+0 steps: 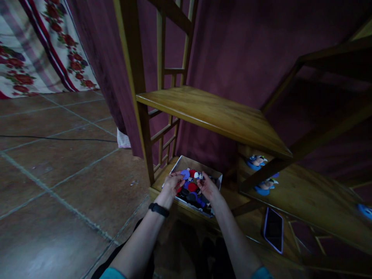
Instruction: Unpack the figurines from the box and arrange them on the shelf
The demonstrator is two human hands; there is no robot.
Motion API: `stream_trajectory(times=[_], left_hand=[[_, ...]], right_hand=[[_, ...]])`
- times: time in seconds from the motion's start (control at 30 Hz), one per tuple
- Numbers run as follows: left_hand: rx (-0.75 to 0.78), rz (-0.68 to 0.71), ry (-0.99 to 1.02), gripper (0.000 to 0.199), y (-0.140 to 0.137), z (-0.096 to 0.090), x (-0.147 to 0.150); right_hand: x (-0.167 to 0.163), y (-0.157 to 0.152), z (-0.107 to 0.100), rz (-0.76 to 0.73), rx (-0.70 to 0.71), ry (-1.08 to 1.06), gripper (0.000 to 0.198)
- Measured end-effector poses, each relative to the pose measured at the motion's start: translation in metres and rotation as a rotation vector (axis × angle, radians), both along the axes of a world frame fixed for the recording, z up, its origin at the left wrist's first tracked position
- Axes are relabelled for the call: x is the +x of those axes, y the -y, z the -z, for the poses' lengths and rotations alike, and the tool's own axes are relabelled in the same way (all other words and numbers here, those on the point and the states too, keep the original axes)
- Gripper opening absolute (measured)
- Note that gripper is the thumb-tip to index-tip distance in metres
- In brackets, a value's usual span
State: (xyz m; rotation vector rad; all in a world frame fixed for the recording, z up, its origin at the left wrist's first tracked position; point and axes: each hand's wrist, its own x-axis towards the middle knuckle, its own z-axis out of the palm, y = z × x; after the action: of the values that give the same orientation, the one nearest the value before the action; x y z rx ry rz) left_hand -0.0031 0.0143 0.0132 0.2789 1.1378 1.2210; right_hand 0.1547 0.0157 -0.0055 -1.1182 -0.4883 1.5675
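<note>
A white cardboard box [217,176] stands on the low wooden shelf, filled with small figurines and round red, black and purple-blue pieces. Above its left side, my left hand [172,183] is closed, pinching a flat purple-blue disc [185,174] between thumb and fingers. My right hand [208,186] is over the right side of the box, fingers drawn together at a small white figurine [198,175] with dark marks. Its fingertips appear to grip this figurine's edge. Among the pieces lying lower in the box is a red disc [192,187].
A wooden shelf board [209,110] juts out above the box, with a post [142,128] on its left. Blue-based figurines [257,161] stand on the right-hand shelf. Lower right lies a phone-like dark device [273,229] with a purple edge. A cable [58,138] crosses the tiled floor.
</note>
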Motion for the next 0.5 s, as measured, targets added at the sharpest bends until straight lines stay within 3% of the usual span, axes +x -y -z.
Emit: stream_trajectory(times=[0.2, 0.5], left_hand=[[-0.014, 0.028, 0.036, 0.018, 0.0, -0.001, -0.001], [0.011, 0.094, 0.108, 0.018, 0.0, 0.002, 0.002]], right_hand=[[0.001, 0.002, -0.005, -0.009, 0.107, 0.05, 0.013], [-0.007, 0.01, -0.012, 0.001, 0.2, 0.256, 0.035]])
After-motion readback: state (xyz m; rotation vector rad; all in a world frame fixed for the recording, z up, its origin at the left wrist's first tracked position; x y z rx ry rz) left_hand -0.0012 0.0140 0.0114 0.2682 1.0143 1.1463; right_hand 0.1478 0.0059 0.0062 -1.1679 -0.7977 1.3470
